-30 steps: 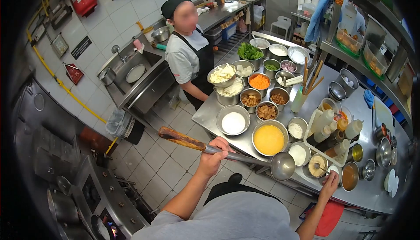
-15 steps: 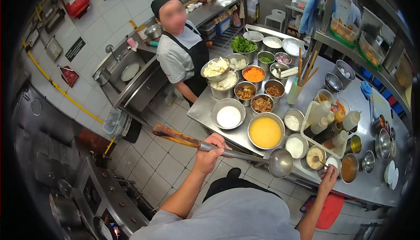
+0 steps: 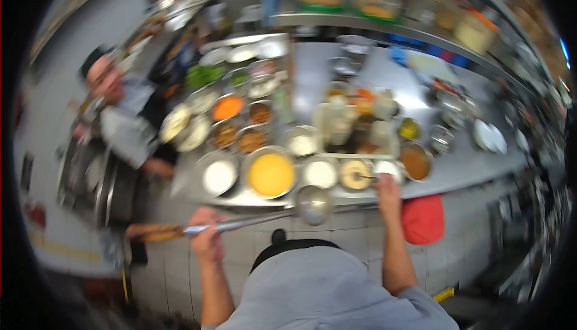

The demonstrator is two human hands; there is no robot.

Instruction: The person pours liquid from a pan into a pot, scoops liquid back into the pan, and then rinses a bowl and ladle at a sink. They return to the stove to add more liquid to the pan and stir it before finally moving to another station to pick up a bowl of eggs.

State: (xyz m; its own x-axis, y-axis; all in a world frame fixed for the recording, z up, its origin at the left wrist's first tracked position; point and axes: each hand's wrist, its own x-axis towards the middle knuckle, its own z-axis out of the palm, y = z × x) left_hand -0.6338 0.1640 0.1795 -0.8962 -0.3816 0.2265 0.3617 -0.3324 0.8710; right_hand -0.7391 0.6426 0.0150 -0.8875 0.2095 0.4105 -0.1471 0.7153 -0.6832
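Observation:
My left hand (image 3: pixel 208 234) is closed around the shaft of a large ladle (image 3: pixel 314 205), just beyond its worn wooden handle. The ladle's round metal bowl hangs at the table's front edge, near the bowl of yellow liquid (image 3: pixel 271 175). My right hand (image 3: pixel 387 189) pinches the thin handle of a spoon (image 3: pixel 368 177). That spoon's other end rests in a container of beige paste or powder (image 3: pixel 355 174). Beside it stand a container of white powder (image 3: pixel 320 174) and, partly behind my right hand, another white one (image 3: pixel 386 168). Motion blurs the whole view.
A co-worker (image 3: pixel 129 128) in a dark cap and apron stands left of the steel table (image 3: pixel 463 168). Bowls of orange shreds (image 3: pixel 228 108), greens (image 3: pixel 205 77) and white liquid (image 3: pixel 219 177) crowd its left part. A basket (image 3: pixel 360 157) holds squeeze bottles. Above the back runs a shelf (image 3: pixel 360 22).
The view has swung right, so the table and the co-worker appear farther left. The ladle now lies closer to level in view. Both hands keep their grips.

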